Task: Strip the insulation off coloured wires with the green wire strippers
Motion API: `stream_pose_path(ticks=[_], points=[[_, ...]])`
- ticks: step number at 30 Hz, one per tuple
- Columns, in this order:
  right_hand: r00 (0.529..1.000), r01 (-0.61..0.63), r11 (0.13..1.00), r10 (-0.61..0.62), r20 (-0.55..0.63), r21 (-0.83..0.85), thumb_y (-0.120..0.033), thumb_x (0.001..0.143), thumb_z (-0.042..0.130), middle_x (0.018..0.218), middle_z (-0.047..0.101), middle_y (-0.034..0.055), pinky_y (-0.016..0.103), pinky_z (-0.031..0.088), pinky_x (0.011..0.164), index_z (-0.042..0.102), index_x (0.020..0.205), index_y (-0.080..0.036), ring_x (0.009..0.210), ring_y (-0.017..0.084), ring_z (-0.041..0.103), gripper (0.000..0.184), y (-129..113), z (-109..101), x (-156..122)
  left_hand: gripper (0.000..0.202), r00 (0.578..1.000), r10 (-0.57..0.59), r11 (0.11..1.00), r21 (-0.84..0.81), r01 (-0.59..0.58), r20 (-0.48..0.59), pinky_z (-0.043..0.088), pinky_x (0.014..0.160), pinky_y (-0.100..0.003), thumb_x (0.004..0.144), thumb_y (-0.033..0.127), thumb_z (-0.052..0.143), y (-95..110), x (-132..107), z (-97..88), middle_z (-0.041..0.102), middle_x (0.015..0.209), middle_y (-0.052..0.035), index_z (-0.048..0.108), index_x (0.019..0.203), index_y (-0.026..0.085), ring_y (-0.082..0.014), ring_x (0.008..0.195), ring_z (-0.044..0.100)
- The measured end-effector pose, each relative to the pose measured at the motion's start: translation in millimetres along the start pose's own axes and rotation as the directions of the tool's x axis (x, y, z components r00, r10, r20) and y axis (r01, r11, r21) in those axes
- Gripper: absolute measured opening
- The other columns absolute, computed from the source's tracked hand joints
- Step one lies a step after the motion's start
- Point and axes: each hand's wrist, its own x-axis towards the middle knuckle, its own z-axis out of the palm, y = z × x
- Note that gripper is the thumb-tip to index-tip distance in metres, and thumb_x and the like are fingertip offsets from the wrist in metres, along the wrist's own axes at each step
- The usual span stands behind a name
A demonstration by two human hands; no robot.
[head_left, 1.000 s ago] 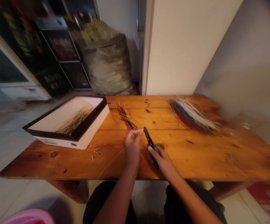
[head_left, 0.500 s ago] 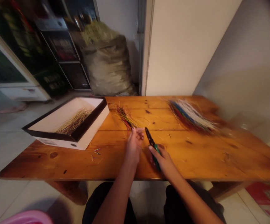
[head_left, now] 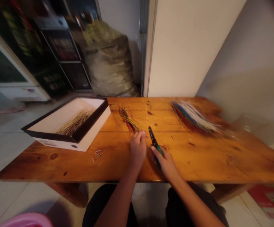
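Note:
My left hand (head_left: pixel 138 148) rests on the wooden table (head_left: pixel 198 157), fingers curled in a pinch beside the tool's jaws; what it pinches is too thin to make out. My right hand (head_left: pixel 164 160) grips the green handles of a wire stripper (head_left: pixel 154 142), whose black jaws point away from me. Just beyond the left fingertips lies a small pile of coloured wires (head_left: pixel 127 119). A bigger fan of white, blue and red wires (head_left: pixel 193 118) lies at the far right of the table.
A black-rimmed white box (head_left: pixel 89 127) with thin wires in it sits on the table's left part. Small wire scraps (head_left: pixel 98 154) lie near it. A bulging sack (head_left: pixel 110 63) and dark shelves stand behind. A pink tub (head_left: pixel 25 219) is on the floor.
My left hand drew its raised wire end down and curled closer to the tool's jaws. The right hand and tool shifted slightly forward and right.

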Motion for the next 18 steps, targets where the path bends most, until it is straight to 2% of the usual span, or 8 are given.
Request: stream_pose_path(ticks=[2, 4, 6, 9, 10, 12, 15, 18], points=[[1.000, 0.006, 1.000, -0.006, -0.021, 0.013, -0.058, 0.075, 0.053, 0.051, 0.050, -0.0021, 0.026, 0.036, 0.054, 0.051, 0.060, -0.019, 0.051, 0.013, 0.048, 0.042, 1, -3, 4, 0.035, 0.998, -0.007, 1.000, -0.015, 0.008, 0.062, 0.032, 0.062, -0.025, 0.084, 0.034, 0.044, 2, -2, 1.5, 0.044, 0.059, 0.0012, 0.044, 0.054, 0.018, -0.0114, 0.060, 0.042], [0.997, -0.041, 0.993, 0.048, -0.065, 0.107, -0.061, 0.071, 0.056, 0.051, 0.051, -0.0019, 0.025, 0.036, 0.052, 0.052, 0.061, -0.018, 0.050, 0.012, 0.048, 0.044, 2, -12, 12, 0.035, 0.988, -0.119, 0.981, -0.143, 0.132, 0.095, 0.029, 0.056, -0.024, 0.083, 0.037, 0.045, 4, -3, 0.9, 0.036, 0.055, 0.0036, 0.038, 0.055, 0.018, -0.0098, 0.054, 0.036], [0.976, -0.103, 0.948, 0.154, -0.152, 0.302, -0.066, 0.064, 0.059, 0.052, 0.052, -0.0023, 0.025, 0.037, 0.048, 0.054, 0.067, -0.018, 0.048, 0.012, 0.049, 0.048, 5, -27, 22, 0.032, 0.964, -0.249, 0.904, -0.336, 0.265, 0.090, 0.027, 0.052, -0.023, 0.082, 0.038, 0.047, 6, -4, -2.1, 0.030, 0.055, 0.0054, 0.037, 0.059, 0.019, -0.0084, 0.051, 0.030], [0.920, -0.070, 0.863, 0.250, -0.303, 0.500, -0.067, 0.054, 0.065, 0.054, 0.052, -0.0039, 0.024, 0.040, 0.046, 0.053, 0.071, -0.018, 0.047, 0.012, 0.051, 0.053, 9, -49, 32, 0.031, 0.934, -0.354, 0.768, -0.552, 0.324, 0.057, 0.026, 0.050, -0.021, 0.078, 0.037, 0.053, 11, -4, -8.4, 0.025, 0.056, 0.0067, 0.034, 0.061, 0.019, -0.0071, 0.050, 0.025], [0.919, -0.080, 0.856, 0.261, -0.295, 0.511, -0.066, 0.053, 0.066, 0.055, 0.053, -0.0034, 0.024, 0.041, 0.047, 0.054, 0.072, -0.018, 0.048, 0.012, 0.052, 0.053, 11, -53, 32, 0.032, 0.930, -0.364, 0.744, -0.583, 0.326, 0.056, 0.026, 0.050, -0.021, 0.077, 0.036, 0.055, 12, -3, -10.0, 0.024, 0.056, 0.0069, 0.033, 0.061, 0.019, -0.0067, 0.050, 0.024], [0.944, -0.139, 0.871, 0.261, -0.203, 0.471, -0.065, 0.054, 0.067, 0.059, 0.056, -0.0007, 0.025, 0.042, 0.049, 0.056, 0.073, -0.017, 0.052, 0.013, 0.054, 0.053, 12, -52, 28, 0.033, 0.928, -0.367, 0.722, -0.607, 0.333, 0.073, 0.025, 0.049, -0.020, 0.075, 0.035, 0.058, 14, -2, -11.4, 0.024, 0.056, 0.0071, 0.033, 0.061, 0.019, -0.0062, 0.050, 0.023], [0.981, -0.164, 0.916, 0.190, -0.034, 0.365, -0.064, 0.057, 0.066, 0.063, 0.058, 0.0021, 0.027, 0.043, 0.054, 0.059, 0.073, -0.015, 0.057, 0.015, 0.056, 0.052, 11, -32, 18, 0.033, 0.937, -0.340, 0.734, -0.599, 0.321, 0.086, 0.026, 0.049, -0.020, 0.073, 0.035, 0.061, 14, 1, -10.1, 0.026, 0.056, 0.0068, 0.035, 0.060, 0.018, -0.0057, 0.050, 0.024], [0.987, -0.154, 0.932, 0.129, 0.097, 0.329, -0.063, 0.061, 0.064, 0.062, 0.057, 0.0009, 0.027, 0.041, 0.057, 0.058, 0.074, -0.016, 0.057, 0.014, 0.053, 0.050, 7, -8, 10, 0.036, 0.943, -0.319, 0.764, -0.562, 0.317, 0.097, 0.024, 0.048, -0.020, 0.073, 0.037, 0.061, 12, 4, -8.5, 0.028, 0.054, 0.0065, 0.035, 0.059, 0.018, -0.0057, 0.050, 0.026]])
